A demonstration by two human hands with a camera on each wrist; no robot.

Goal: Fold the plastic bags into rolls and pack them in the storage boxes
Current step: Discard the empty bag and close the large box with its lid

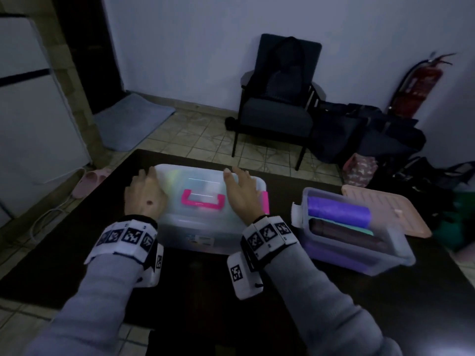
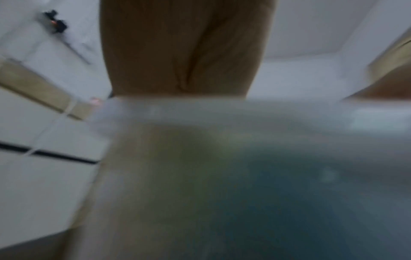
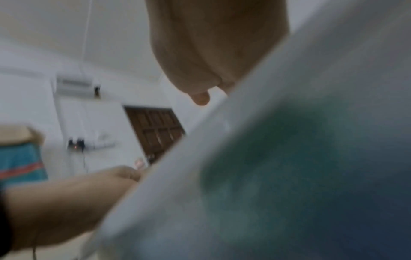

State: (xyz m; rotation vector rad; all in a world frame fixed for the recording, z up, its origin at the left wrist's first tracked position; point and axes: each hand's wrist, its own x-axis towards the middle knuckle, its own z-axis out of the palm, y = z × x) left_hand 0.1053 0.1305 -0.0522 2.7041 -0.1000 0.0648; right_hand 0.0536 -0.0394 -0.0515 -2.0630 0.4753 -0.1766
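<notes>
Head view takes in the dark rectangular surface, which carries everything. Largest on it, at centre, is the translucent white plastic storage box with a pink handle on its shut lid; faint green and blue shapes show through the lid, too vague to name. At 3 o'clock from it stands the smaller clear plastic storage box with no lid on, packed with a purple plastic bag roll, a dark roll and a teal strip; how many rolls lie beneath is hidden. Its flat peach plastic lid lies just behind it, at 1 o'clock.

The left hand rests on the lid's 9 o'clock edge, fingers fairly straight and narrow-spread, holding nothing. The right hand presses flat on the lid near its 3 o'clock side, fingers extended, covering part of a pink side latch.

Left wrist view is heavily blurred: only the palm against the box rim. Right wrist view, equally soft, adds what the head view lacks: the left hand seen side-on against the box edge.
</notes>
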